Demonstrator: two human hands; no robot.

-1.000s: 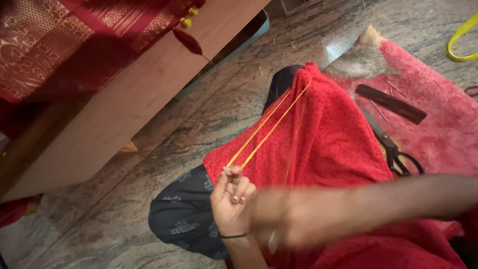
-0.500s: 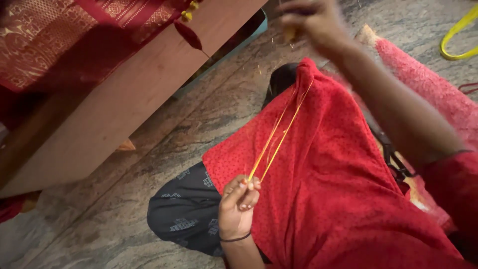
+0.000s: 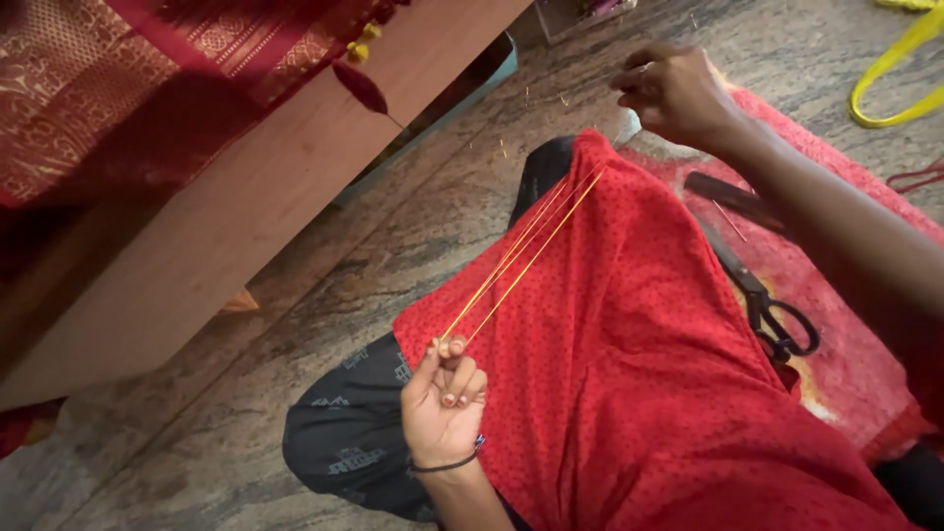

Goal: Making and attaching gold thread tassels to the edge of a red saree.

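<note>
1. To your left, the long edge of a wooden bench runs diagonally from lower left to upper right, with a maroon and gold patterned cloth draped over its top. A strip of bare stone floor lies open between that edge and your knee.
2. Your raised knee is covered by a red dotted cloth, which peaks near the top middle of the view; dark printed fabric shows beneath its left edge.
3. To your right, a red fluffy mat lies on the floor. On it, a dark comb and black-handled scissors sit close to the edge of the red dotted cloth, so room on that side is tight.
4. A yellow strap curls on the floor at the upper right, well apart from your hands.
5. Your left hand is low in the view, just beside the left edge of the red dotted cloth, fingers pressed together and pinching the near ends of the yellow threads.
6. The yellow threads run taut and diagonal from that pinch up across the red cloth to the knee's peak.
7. Your right hand hovers above and just right of the peak, fingers curled inward; you cannot tell whether it holds anything.
</note>
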